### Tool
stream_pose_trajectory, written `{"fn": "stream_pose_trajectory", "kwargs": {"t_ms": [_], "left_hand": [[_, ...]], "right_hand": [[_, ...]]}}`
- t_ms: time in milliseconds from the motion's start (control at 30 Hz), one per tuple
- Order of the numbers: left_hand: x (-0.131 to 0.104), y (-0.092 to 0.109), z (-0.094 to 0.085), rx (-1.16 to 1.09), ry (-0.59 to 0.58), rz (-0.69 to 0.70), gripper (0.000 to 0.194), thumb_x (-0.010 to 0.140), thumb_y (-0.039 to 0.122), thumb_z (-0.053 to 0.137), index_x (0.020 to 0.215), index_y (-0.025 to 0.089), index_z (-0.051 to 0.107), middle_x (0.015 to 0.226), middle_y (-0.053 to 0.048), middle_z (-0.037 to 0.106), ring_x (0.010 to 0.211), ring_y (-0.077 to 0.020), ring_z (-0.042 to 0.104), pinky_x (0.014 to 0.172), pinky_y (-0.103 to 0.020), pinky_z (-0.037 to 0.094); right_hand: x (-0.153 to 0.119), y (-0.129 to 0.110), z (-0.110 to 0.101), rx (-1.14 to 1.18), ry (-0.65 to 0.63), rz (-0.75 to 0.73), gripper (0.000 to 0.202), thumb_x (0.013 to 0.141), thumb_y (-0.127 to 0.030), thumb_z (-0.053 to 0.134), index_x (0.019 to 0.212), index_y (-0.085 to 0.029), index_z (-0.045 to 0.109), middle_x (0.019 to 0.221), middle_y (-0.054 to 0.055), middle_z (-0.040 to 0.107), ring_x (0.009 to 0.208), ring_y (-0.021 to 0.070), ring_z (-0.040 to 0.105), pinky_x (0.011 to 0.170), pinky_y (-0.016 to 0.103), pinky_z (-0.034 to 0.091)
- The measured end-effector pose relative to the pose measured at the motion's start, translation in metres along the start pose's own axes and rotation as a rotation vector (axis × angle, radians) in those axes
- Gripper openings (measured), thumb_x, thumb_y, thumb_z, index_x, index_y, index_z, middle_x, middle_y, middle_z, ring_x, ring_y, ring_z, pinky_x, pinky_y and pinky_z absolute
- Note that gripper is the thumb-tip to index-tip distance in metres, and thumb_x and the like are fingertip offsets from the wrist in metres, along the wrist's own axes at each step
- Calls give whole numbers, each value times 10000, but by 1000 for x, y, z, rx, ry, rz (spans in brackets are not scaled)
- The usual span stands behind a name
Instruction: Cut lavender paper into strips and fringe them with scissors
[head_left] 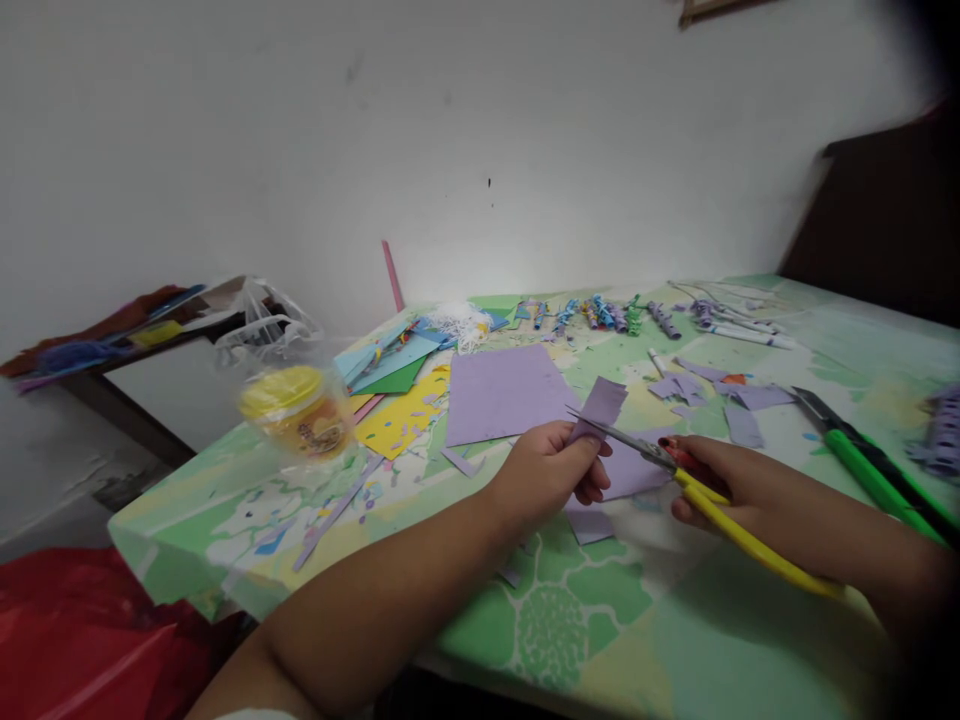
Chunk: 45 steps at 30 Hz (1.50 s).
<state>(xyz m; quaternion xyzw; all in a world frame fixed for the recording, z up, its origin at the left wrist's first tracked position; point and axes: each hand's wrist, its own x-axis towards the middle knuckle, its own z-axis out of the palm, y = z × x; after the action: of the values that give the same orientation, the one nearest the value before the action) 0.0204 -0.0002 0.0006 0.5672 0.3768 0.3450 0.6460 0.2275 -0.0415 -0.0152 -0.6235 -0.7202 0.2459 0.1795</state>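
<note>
Our left hand (551, 466) pinches the purple paper strip (606, 400); our right hand (724, 482) grips the scissors (661, 457). We should brace the strip firmly and snip slowly.

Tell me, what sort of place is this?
Probably a room in a home, being used for paper crafts. The clues are a green-and-white patterned tablecloth, a flat rectangular lilac paper sheet and yellow-handled metal scissors.

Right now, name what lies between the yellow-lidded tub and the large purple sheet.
The head view shows scrap-strewn yellow paper and pink paper between the tub and purple sheet.
</note>
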Motion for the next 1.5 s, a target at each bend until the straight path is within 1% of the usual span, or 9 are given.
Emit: {"fn": "stream_pose_trajectory", "kwargs": {"t_ms": [167, 267, 367, 500, 700, 967, 1100, 1333, 1500], "left_hand": [[0, -2, 0, -9, 48, 45, 149, 808, 182, 474, 692, 139, 556, 487, 42, 532, 402, -61, 487, 444, -186, 385], [1, -2, -1, -35, 94, 62, 145, 817, 180, 469, 702, 143, 549, 481, 47, 522, 399, -62, 481, 434, -187, 381], [1, -2, -1, -34, 98, 69, 161, 830, 177, 459, 697, 143, 542, 480, 49, 516, 397, -58, 475, 430, -182, 372], [0, -1, 1, -3, 81, 49, 156, 814, 150, 458, 684, 145, 544, 474, 52, 510, 394, -55, 465, 432, -181, 364], [-2, -2, 0, 57, 47, 44, 143, 790, 162, 475, 663, 150, 539, 480, 48, 513, 408, -54, 458, 447, -183, 365], [-3, -1, -2, 120, 29, 100, 114, 753, 151, 470, 662, 161, 540, 437, 66, 476, 403, -54, 436, 455, -184, 348], [-2, -2, -3, 120, 11, 95, 109, 748, 157, 468, 659, 166, 530, 440, 66, 479, 405, -56, 440, 455, -186, 344], [-3, 0, -4, 142, -11, 92, 114, 741, 148, 459, 653, 168, 528, 421, 70, 473, 401, -59, 432, 462, -188, 335], [-4, 1, -4, 175, 11, 80, 118, 734, 150, 459, 636, 165, 523, 415, 69, 475, 401, -58, 429, 464, -187, 329]], "right_hand": [[-1, 10, 2, 33, 5, -21, 411, 749, -578, 563, 1000, -252, 573, 1022, 54, 670, 936, 305, 598, 774, 414, 483], [-3, 12, 2, 27, -8, -21, 469, 737, -617, 554, 1039, -259, 567, 1101, 59, 650, 1008, 325, 574, 796, 423, 482], [-3, 9, 1, 17, -56, -1, 494, 749, -633, 529, 1062, -251, 545, 1084, 67, 644, 990, 319, 579, 824, 442, 469], [-3, 4, 1, 34, -85, -13, 482, 768, -595, 530, 1099, -245, 527, 1066, 71, 640, 963, 307, 582, 840, 451, 455], [-2, 4, 3, 53, -99, -8, 450, 766, -598, 518, 1041, -243, 544, 962, 59, 654, 881, 303, 596, 793, 456, 462], [-4, -1, 3, 63, -102, -19, 433, 737, -587, 509, 982, -231, 532, 1018, 79, 647, 931, 321, 582, 809, 463, 460], [-6, -2, 3, 64, -125, -5, 469, 748, -604, 497, 1032, -231, 520, 1021, 75, 640, 926, 310, 581, 825, 468, 456], [-4, -3, 1, 49, -113, -35, 429, 756, -551, 500, 1037, -231, 553, 982, 70, 662, 897, 304, 596, 807, 449, 472], [-5, -2, 2, 46, -64, -36, 435, 712, -611, 518, 935, -243, 584, 1041, 78, 664, 944, 325, 590, 789, 438, 486]]}}
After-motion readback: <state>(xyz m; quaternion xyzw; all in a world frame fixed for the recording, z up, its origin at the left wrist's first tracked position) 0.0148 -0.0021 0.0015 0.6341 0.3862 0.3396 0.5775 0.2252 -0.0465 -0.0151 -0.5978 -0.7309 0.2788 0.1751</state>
